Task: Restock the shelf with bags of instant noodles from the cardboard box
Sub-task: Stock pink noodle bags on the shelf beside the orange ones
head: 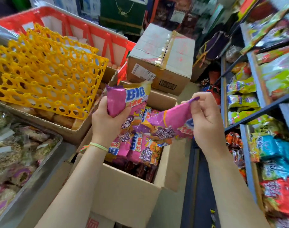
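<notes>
Two pink noodle bags are held above the open cardboard box (124, 191). One bag (124, 102) is gripped by the left hand (107, 122), fingers & thumb curled round its lower end, top pointing up. The other bag (170, 119) is pinched at its top edge by the right hand (206, 122), thumb & forefinger closed, rest of bag slanting down-left. More pink bags (140, 150) are stacked in the box, just below both hands. Shelf (255, 112) w/ green, blue & red packs is seen at right.

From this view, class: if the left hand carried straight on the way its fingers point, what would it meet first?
Probably the sealed cardboard box behind; the left hand, gripping a pink noodle bag, points up-frame, though depth is unclear.
</notes>
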{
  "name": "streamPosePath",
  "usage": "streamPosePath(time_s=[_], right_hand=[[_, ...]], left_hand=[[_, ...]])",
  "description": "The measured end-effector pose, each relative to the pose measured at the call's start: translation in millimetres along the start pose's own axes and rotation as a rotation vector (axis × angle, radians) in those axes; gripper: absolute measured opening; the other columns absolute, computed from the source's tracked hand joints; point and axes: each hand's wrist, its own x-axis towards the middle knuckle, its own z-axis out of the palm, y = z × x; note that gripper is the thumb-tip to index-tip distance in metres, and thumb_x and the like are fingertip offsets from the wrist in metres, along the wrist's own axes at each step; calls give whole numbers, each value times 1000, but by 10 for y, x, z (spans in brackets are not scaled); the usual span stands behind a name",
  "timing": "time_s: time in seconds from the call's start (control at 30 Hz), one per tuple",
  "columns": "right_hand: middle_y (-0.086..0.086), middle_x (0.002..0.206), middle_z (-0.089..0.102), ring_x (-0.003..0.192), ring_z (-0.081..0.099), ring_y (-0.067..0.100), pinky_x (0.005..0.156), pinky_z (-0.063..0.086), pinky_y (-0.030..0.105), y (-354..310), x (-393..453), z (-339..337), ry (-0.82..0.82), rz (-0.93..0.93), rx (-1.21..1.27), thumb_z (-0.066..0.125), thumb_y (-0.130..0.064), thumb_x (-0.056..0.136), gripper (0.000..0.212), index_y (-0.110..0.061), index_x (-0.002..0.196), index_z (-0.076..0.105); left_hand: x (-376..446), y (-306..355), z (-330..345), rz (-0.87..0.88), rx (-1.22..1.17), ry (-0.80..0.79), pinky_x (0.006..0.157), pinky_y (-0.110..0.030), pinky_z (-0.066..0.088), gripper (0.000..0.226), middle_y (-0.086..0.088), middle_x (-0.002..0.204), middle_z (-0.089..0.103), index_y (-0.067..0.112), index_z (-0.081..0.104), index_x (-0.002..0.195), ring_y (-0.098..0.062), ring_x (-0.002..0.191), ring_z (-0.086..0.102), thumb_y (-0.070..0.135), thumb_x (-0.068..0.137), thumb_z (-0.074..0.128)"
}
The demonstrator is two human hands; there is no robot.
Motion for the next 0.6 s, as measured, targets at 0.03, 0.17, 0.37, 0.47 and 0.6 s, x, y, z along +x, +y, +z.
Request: streamPosePath(time_s=[0.03,0.17,0.37,0.47,0.6], right_hand=[[10,76,53,69,53,20,61,41,25,-64,-26,-79,26,19,40,41,-19,107,15,-23,96,51],[12,64,46,53,44,26,48,37,30,-236,-101,-330,0,66,32,44,-17,106,16,-19,94,53],[-8,65,49,67,51,16,66,47,39,-98,-247,-606,-196,74,-486,49,-20,101,13,-24,90,54],[-6,68,51,71,54,24,68,49,47,-49,-400,-797,-186,111,-605,46,-24,101,13,-24,92,54],[1,78,61,74,58,25,67,51,45,-38,-566,-1020,-119,137,-692,45,-25,102,15,-22,96,58]], left_hand=[[1,87,66,-34,-83,-88,77,-45,57,36,-2,89,71,25,63,100,-28,83,67,35,74,84],[-191,528,371,-189,-425,-574,92,-44,55,41,-5,102,76,17,70,108,-23,98,72,17,70,85],[-886,804,879,-632,-539,-1030,96,-41,48,42,-27,127,62,13,70,112,-28,101,65,39,80,74],[-1090,872,1019,-678,-517,-1147,104,-40,45,74,-16,130,64,16,64,127,-27,118,63,73,82,52],[-1352,996,1179,-594,-479,-1333,87,-37,58,80,-12,118,71,19,48,136,-27,104,70,50,69,79]])
